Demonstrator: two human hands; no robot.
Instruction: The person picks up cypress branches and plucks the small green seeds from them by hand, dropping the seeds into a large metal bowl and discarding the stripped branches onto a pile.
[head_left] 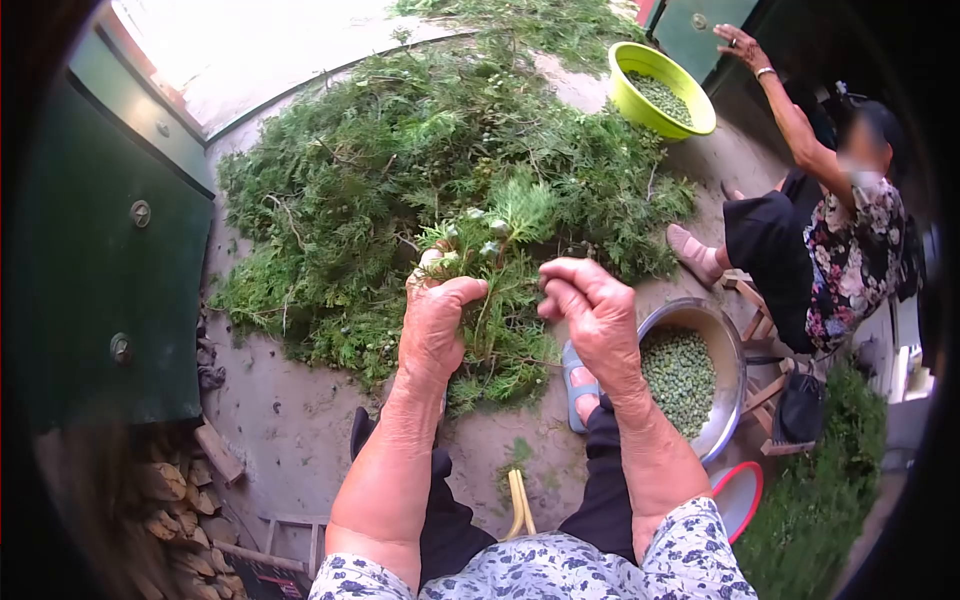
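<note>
In front of my chest, my left hand (pixel 432 318) is closed round an evergreen sprig (pixel 522 212) with flat, scaly green leaves. Several pale green cones (pixel 492 247) show on it, just above the fingers. My right hand (pixel 594 308) is raised to the right of the sprig, apart from my left hand. Its fingers are curled and pinched together, and what they hold, if anything, is hidden. Beneath both hands spreads a large heap of cut evergreen branches (pixel 400 150). By my right forearm stands a metal basin (pixel 741 370) filled with small green cones (pixel 678 380).
A yellow-green basin (pixel 630 100) of cones stands beyond the heap. At right, another person (pixel 850 230) sits with one hand raised. A green metal door (pixel 120 250) and stacked firewood (pixel 170 500) are on the left. A red-rimmed container (pixel 752 500) is near my right elbow.
</note>
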